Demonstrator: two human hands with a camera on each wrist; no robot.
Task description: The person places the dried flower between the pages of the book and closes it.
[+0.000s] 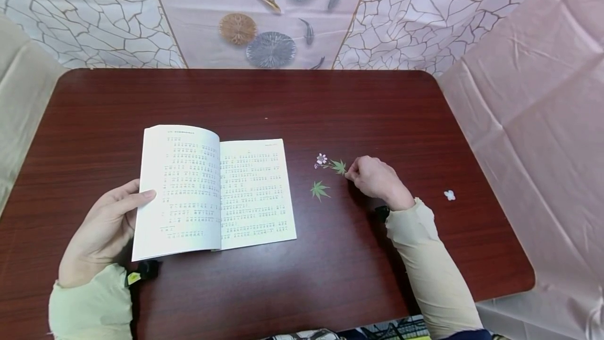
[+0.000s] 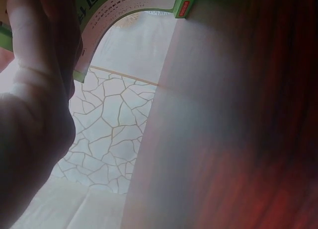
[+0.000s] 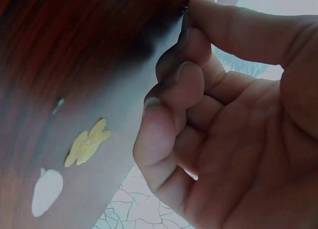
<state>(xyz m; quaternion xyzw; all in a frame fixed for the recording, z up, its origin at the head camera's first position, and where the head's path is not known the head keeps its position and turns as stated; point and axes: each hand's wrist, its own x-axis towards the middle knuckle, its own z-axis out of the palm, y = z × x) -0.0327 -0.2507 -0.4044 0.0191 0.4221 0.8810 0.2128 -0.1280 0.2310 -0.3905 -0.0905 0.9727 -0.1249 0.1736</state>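
Observation:
An open book (image 1: 186, 193) lies toward the left of the table. My left hand (image 1: 106, 219) grips its left side, thumb on the page and the other fingers behind; the left wrist view shows the bent green-and-white cover (image 2: 131, 10). To the book's right, my right hand (image 1: 377, 180) pinches the right edge of a green maple-like leaf (image 1: 337, 166) with thumb and forefinger, the other fingers curled in. Close to that leaf's left is a small pale purple flower (image 1: 321, 159). A second green leaf (image 1: 319, 190) lies just below them.
A small white flower (image 1: 450, 195) lies on the dark red table (image 1: 330, 277) beyond my right arm. The right wrist view shows a yellow flower-like piece (image 3: 87, 143) and a white petal-shaped piece (image 3: 47, 191). Patterned cloth (image 1: 302, 14) hangs behind the table.

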